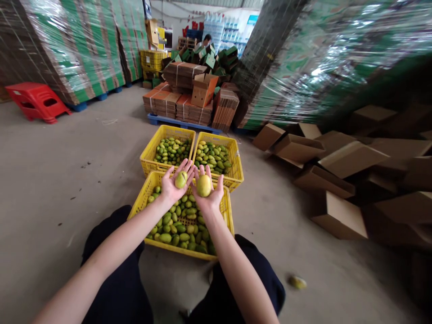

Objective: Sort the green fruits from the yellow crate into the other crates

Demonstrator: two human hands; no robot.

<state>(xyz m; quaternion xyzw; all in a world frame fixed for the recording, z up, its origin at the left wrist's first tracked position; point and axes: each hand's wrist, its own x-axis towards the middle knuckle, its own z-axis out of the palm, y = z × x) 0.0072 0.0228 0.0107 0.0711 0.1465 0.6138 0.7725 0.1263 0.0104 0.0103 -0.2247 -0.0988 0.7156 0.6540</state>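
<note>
- Far left: a red plastic stool (38, 100) is standing on the grey floor (104, 171), well apart from the fruit.
- Left of centre: a yellow slatted plastic crate (147, 164) is holding many small green fruits.
- The left hand (171, 188) is lying palm up, fingers extended; its grip is released, only cradling a green-yellow oval fruit (181, 180). A dark line is showing on the skin; whether it is a split cannot be told.
- Centre, nearest the knees: a second yellow slatted crate (227, 213) is sitting below both hands, carrying green and yellowish fruits.
- The right hand (212, 200) is also lying palm up, its grip uncurled beneath a rounder yellow fruit (204, 186).
- Handling, in judgement: both fruits are probably weighing little; the yellower one is likely softening and bruising more easily, the greener one staying firmer. Smooth skin may be slipping; cupping the widest part with light fingertips is advisable.
- Right: a third yellow slatted crate (238, 168) is holding similar fruits.
- Farther right: one blurred yellowish fruit (297, 282) is lying on the floor.
</note>
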